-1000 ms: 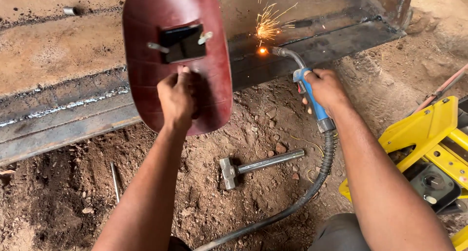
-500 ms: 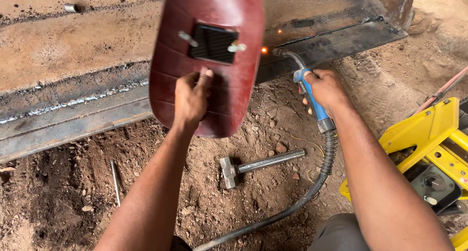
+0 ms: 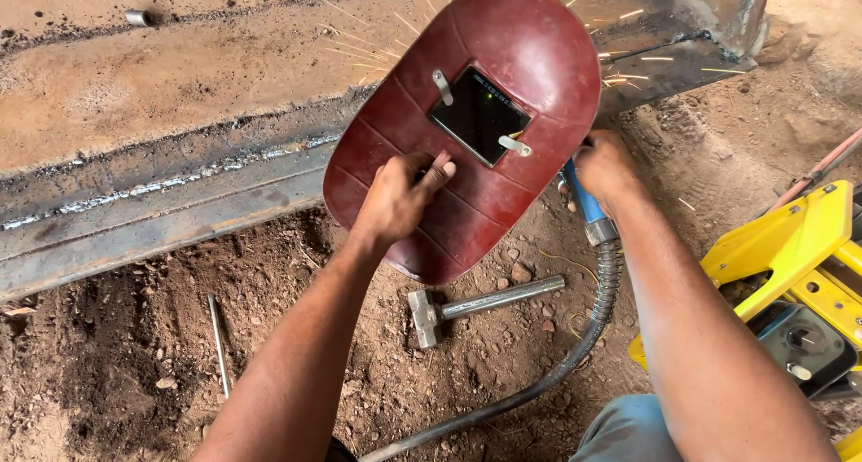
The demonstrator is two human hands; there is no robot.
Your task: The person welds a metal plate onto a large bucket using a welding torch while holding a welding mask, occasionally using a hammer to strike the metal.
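The left hand (image 3: 395,202) has its fingers (image 3: 435,170) curled around a handle on the back of a dark red welding hand shield (image 3: 485,121), held tilted above the steel, its dark rectangular viewing window facing the camera. The right hand (image 3: 606,167) has its fingers wrapped tight around the blue grip of a welding torch (image 3: 584,202), whose tip is hidden behind the shield; sparks (image 3: 628,62) fan out past the shield's upper right edge. A grey corrugated hose (image 3: 575,354) runs from the torch down across the reddish dirt ground (image 3: 117,372). A hammer (image 3: 480,305) lies on the dirt below the shield. A rusty steel beam (image 3: 162,193) with a rough weld seam stretches to the left. A yellow machine (image 3: 799,264) stands at the right.
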